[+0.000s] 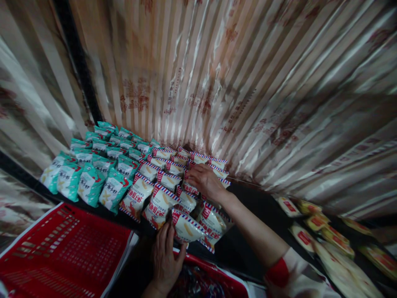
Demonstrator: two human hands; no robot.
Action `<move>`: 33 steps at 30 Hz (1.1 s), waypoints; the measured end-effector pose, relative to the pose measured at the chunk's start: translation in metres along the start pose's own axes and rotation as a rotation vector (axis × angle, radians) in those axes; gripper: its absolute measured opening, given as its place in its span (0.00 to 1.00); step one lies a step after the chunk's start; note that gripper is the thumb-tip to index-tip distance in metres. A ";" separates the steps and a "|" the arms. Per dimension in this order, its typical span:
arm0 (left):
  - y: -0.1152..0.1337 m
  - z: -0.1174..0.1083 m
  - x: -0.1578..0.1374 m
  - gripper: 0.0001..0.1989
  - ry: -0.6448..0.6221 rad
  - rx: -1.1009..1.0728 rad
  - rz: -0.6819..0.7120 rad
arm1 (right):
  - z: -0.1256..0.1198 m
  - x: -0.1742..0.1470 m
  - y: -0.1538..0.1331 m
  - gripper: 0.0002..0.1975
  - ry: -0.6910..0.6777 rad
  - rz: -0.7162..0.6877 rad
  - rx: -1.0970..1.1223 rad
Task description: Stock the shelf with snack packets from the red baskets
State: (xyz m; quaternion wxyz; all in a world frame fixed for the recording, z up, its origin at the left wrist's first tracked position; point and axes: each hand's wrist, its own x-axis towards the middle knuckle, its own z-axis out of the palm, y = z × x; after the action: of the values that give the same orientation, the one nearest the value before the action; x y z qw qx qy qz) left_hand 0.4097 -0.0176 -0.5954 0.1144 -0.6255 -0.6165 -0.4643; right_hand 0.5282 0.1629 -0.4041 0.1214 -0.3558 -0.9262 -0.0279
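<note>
White snack bags with red-and-blue striped edges stand in rows on a dark shelf. My right hand reaches over these rows, its fingers curled down and closed on a snack bag in the middle. Part of that bag is hidden under the hand. At the front edge, my left hand rests its outstretched fingers against the lower left of a front snack bag, thumb apart. To the left, teal-and-white snack bags stand upright in several rows.
An empty-looking red basket sits at the lower left. Below the front bags is another red basket with dark packages inside. Yellow-and-white packs lie on the right. A striped plastic curtain hangs behind the shelf.
</note>
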 end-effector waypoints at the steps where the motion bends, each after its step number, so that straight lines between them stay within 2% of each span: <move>1: 0.000 0.000 0.000 0.24 -0.003 0.001 0.000 | -0.001 -0.002 -0.007 0.08 -0.059 -0.034 0.002; 4: 0.000 -0.001 0.000 0.25 -0.009 0.007 -0.002 | 0.005 -0.004 -0.023 0.05 -0.208 -0.049 -0.078; 8: 0.001 -0.002 0.002 0.26 -0.007 0.014 -0.002 | 0.015 0.000 -0.029 0.01 -0.306 0.017 -0.144; 14: 0.003 -0.005 0.006 0.28 -0.018 0.015 -0.001 | 0.012 0.001 -0.024 0.03 -0.234 -0.004 -0.156; 20: 0.002 -0.004 0.004 0.31 -0.041 0.020 -0.018 | 0.006 0.004 -0.029 0.06 -0.232 -0.064 -0.164; 27: 0.002 -0.004 0.006 0.30 -0.048 0.008 -0.035 | -0.002 0.011 -0.032 0.09 -0.162 -0.179 -0.056; 33: 0.003 -0.005 0.008 0.29 -0.040 -0.007 -0.032 | -0.005 0.010 -0.029 0.10 -0.154 -0.173 -0.054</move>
State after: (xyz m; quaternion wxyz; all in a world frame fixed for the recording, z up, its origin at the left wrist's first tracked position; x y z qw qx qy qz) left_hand 0.4084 -0.0165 -0.5860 0.0924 -0.6250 -0.6272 -0.4555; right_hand 0.5032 0.1470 -0.3958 0.0373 -0.2786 -0.9590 -0.0357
